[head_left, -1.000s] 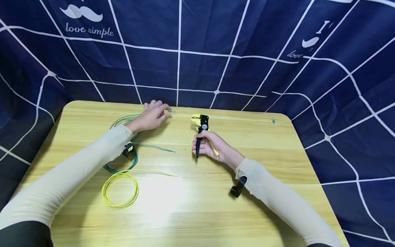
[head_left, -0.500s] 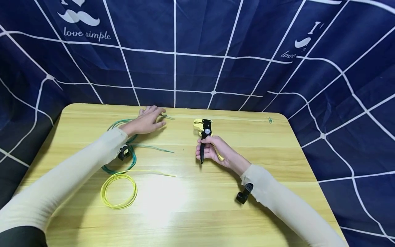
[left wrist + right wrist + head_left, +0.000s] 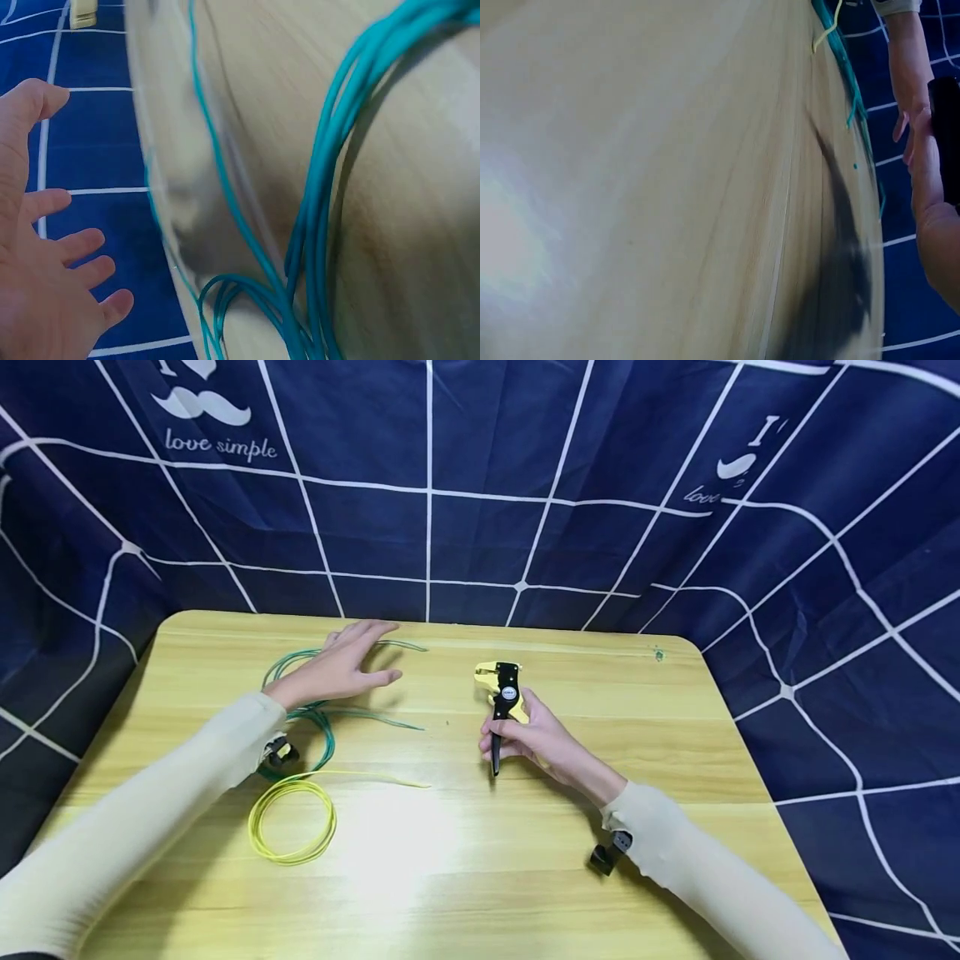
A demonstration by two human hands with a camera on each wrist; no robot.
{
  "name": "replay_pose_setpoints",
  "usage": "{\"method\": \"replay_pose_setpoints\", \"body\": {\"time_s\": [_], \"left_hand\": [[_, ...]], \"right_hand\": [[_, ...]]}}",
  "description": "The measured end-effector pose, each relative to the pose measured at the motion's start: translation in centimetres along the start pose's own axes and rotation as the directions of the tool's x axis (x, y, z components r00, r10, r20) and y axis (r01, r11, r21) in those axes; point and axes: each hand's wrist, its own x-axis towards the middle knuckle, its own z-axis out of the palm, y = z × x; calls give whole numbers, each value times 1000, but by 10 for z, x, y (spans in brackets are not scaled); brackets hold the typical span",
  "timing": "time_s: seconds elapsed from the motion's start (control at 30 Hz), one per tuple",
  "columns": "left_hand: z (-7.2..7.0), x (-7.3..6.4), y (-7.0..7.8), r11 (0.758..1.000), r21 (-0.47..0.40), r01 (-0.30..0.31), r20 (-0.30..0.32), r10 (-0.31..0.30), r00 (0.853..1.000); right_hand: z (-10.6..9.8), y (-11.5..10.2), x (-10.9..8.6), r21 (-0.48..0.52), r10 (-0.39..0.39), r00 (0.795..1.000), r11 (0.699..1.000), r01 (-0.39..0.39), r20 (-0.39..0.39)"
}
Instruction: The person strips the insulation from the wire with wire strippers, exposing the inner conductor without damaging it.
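Note:
My left hand [image 3: 337, 668] is over the green wire coil [image 3: 327, 739] at the back left, fingers spread and thumb held apart. Nothing is between those fingers in the left wrist view, where the thick green strands [image 3: 322, 187] lie beside the hand. One green wire end [image 3: 408, 646] pokes out past the fingertips; another lies nearer me. Part of the coil is hidden under the hand and wrist. My right hand [image 3: 543, 739] grips a yellow and black wire stripper [image 3: 506, 693] by its handles, its head pointing to the back. Only a dark handle shows in the right wrist view.
A yellow wire coil [image 3: 253, 827] lies in front of the green one, its free end stretching right. Small green scraps [image 3: 658, 653] sit near the back right corner. Dark blue cloth [image 3: 480, 535] with white lines rises behind the wooden table [image 3: 645, 710].
My left hand has let go of the green wire end, spread its fingers and drawn back left. The right hand, with the wire stripper, has shifted slightly right and toward me.

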Motion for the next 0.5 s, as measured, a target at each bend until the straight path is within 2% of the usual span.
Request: {"method": "replay_pose_setpoints", "body": {"time_s": [0.2, 0.4, 0.5], "left_hand": [[-9, -23, 5, 1000, 11, -28, -69, 29, 997], [-6, -52, 15, 996, 75, -43, -93, 49, 994], [-4, -61, 20, 993, 100, -63, -123, 75, 990]], "right_hand": [[2, -1, -6, -54, -13, 996, 998, 8, -91], [-3, -1, -18, -115, 3, 985, 993, -23, -171], [-8, 0, -24, -154, -16, 979, 988, -16, -201]]}}
